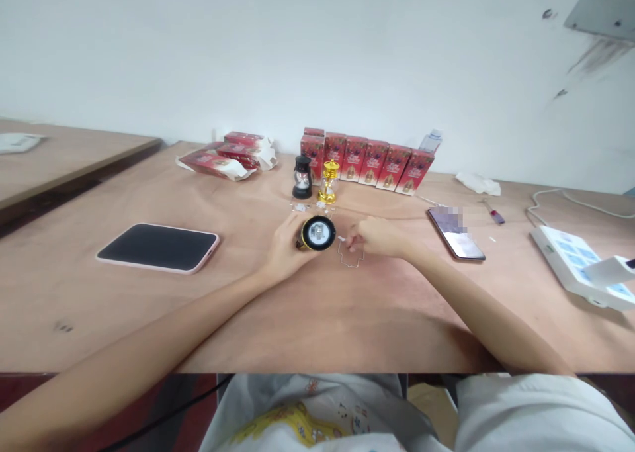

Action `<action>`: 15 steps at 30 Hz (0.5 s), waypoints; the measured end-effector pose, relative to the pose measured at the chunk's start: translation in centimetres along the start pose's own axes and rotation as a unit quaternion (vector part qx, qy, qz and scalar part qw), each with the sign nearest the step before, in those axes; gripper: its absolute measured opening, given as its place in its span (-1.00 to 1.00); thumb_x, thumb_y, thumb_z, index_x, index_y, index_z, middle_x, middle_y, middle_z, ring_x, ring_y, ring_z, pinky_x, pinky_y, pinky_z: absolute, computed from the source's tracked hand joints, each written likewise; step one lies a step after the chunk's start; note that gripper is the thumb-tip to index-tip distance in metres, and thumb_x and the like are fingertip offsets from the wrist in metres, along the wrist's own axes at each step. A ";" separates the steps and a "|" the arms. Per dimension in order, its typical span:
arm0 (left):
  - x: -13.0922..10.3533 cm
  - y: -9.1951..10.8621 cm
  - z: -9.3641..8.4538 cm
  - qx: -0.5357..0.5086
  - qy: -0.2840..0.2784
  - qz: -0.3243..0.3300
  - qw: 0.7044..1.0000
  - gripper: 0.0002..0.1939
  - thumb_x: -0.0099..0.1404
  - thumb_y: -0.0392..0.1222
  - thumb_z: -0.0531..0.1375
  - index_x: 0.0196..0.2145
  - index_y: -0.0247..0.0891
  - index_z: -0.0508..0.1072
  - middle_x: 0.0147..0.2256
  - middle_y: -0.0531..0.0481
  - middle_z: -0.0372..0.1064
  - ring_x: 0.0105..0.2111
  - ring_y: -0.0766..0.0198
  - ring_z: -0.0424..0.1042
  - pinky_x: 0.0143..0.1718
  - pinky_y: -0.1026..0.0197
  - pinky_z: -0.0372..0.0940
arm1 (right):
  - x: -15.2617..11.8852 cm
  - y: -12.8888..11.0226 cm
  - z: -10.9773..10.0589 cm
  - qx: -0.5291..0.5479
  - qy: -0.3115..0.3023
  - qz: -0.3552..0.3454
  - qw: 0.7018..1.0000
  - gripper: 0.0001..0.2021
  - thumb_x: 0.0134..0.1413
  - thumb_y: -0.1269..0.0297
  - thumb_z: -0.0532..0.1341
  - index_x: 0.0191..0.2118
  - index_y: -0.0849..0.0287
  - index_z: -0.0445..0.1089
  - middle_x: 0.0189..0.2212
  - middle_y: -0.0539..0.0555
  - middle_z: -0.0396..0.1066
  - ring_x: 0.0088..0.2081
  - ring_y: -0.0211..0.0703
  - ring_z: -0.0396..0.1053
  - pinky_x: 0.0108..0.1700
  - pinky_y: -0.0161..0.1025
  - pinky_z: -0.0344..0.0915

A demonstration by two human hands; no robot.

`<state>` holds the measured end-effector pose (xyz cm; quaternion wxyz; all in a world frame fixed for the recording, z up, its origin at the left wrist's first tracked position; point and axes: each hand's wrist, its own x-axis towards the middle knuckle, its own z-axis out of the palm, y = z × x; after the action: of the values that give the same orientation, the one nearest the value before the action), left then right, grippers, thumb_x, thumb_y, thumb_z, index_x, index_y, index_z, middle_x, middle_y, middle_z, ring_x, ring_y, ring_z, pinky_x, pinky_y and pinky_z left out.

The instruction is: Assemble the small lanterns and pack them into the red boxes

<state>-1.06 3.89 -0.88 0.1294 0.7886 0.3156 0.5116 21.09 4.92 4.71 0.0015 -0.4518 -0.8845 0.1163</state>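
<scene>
Nearest the camera, both bare forearms reach forward over the wooden table [317, 319] and converge near its middle.

Left hand [288, 243]: fingers curled closed around a small black-and-gold lantern part [317, 233], held on its side just above or on the table so its round end, with a pale centre, faces the camera. The grip is firm and the fingers wrap the far side; the thumb is hidden.

Right hand [380, 237]: nearly closed, fingertips pinched narrow on a small white piece [342, 239] just right of the lantern part. Whether the piece is lifted or lying on the table cannot be told. A thin wire handle [351, 257] lies flat on the table directly below the fingertips, touching or almost touching them.

To the left, well apart, a dark tablet in a pink case [159, 247] lies flat. To the right, a phone [456, 233] lies screen up; further right, a white device [578, 263].

Beyond the hands stand a black lantern [302, 177] and a gold lantern [329, 182], upright and side by side, with small clear bits at their feet.

Farthest back, a row of red boxes [370, 161] stands by the wall, with more red boxes lying flat [225, 154] to the left.
</scene>
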 end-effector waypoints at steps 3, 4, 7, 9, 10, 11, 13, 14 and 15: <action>0.0 0.1 -0.1 0.007 -0.003 -0.004 1.000 -0.63 0.10 -0.20 0.31 -0.14 -0.23 0.34 -0.17 -0.07 0.39 -0.14 0.17 0.39 -0.12 0.13 0.32 | 0.0 0.0 0.2 -0.016 -0.001 -0.013 1.000 -0.79 -0.01 0.51 0.18 -0.33 0.11 0.53 -0.31 0.01 0.56 -0.28 -0.16 0.46 -0.29 -0.31 0.20; 0.0 0.1 -0.1 0.011 -0.003 -0.006 1.000 -0.64 0.10 -0.20 0.31 -0.14 -0.23 0.34 -0.18 -0.07 0.39 -0.15 0.17 0.39 -0.13 0.13 0.32 | 0.1 0.1 0.3 -0.029 -0.001 -0.025 0.999 -0.80 0.02 0.49 0.17 -0.35 0.12 0.53 -0.33 0.03 0.56 -0.31 -0.17 0.45 -0.32 -0.32 0.18; 0.0 0.1 -0.1 0.016 0.000 -0.008 1.000 -0.63 0.09 -0.20 0.31 -0.14 -0.23 0.34 -0.18 -0.06 0.39 -0.15 0.17 0.39 -0.13 0.14 0.32 | 0.2 0.2 0.7 -0.080 0.019 -0.052 0.995 -0.81 0.08 0.43 0.13 -0.43 0.19 0.49 -0.40 0.08 0.51 -0.40 -0.19 0.40 -0.40 -0.31 0.12; 0.0 0.1 0.0 0.014 0.001 -0.008 1.000 -0.64 0.10 -0.21 0.31 -0.14 -0.23 0.34 -0.18 -0.06 0.39 -0.15 0.18 0.39 -0.12 0.14 0.32 | 0.2 0.2 0.7 -0.077 0.071 -0.070 0.992 -0.83 0.10 0.39 0.14 -0.42 0.21 0.46 -0.41 0.09 0.49 -0.40 -0.20 0.38 -0.39 -0.30 0.12; 0.0 0.1 0.0 0.012 0.002 -0.007 1.000 -0.64 0.10 -0.21 0.31 -0.15 -0.23 0.34 -0.18 -0.05 0.39 -0.15 0.18 0.39 -0.13 0.15 0.32 | 0.1 0.1 0.5 -0.052 0.110 -0.085 0.989 -0.85 0.11 0.36 0.15 -0.39 0.21 0.46 -0.40 0.08 0.48 -0.40 -0.22 0.37 -0.37 -0.31 0.14; 0.0 0.2 0.0 0.010 0.002 -0.005 1.000 -0.65 0.10 -0.22 0.31 -0.15 -0.23 0.34 -0.19 -0.05 0.39 -0.16 0.18 0.39 -0.13 0.15 0.32 | -0.1 0.0 0.4 -0.017 0.156 -0.101 0.983 -0.86 0.12 0.34 0.15 -0.36 0.20 0.45 -0.40 0.07 0.47 -0.40 -0.24 0.36 -0.35 -0.31 0.17; 0.0 0.2 0.0 0.009 -0.001 0.000 1.000 -0.65 0.11 -0.22 0.30 -0.14 -0.23 0.34 -0.19 -0.05 0.39 -0.16 0.19 0.39 -0.13 0.16 0.31 | -0.4 -0.6 -0.1 0.064 0.258 -0.126 0.956 -0.86 0.16 0.30 0.15 -0.34 0.18 0.43 -0.41 0.04 0.45 -0.39 -0.27 0.35 -0.32 -0.32 0.22; 0.0 0.3 -0.1 0.008 -0.004 0.003 1.000 -0.65 0.11 -0.22 0.30 -0.14 -0.24 0.34 -0.19 -0.05 0.39 -0.16 0.19 0.39 -0.13 0.16 0.31 | -0.6 -1.0 -0.3 0.101 0.309 -0.133 0.936 -0.85 0.17 0.28 0.14 -0.34 0.17 0.43 -0.42 0.03 0.44 -0.39 -0.28 0.35 -0.32 -0.32 0.24; 0.0 0.3 -0.1 0.007 -0.007 0.006 1.000 -0.65 0.12 -0.21 0.30 -0.14 -0.24 0.34 -0.18 -0.06 0.39 -0.15 0.19 0.39 -0.13 0.16 0.31 | -0.7 -1.4 -0.4 0.130 0.354 -0.139 0.916 -0.85 0.18 0.27 0.14 -0.34 0.17 0.42 -0.41 0.02 0.44 -0.39 -0.28 0.35 -0.33 -0.32 0.25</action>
<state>-1.00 3.69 -0.66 0.1229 0.7950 0.3139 0.5043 20.46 3.62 5.49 0.3889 -0.3314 -0.8574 0.0614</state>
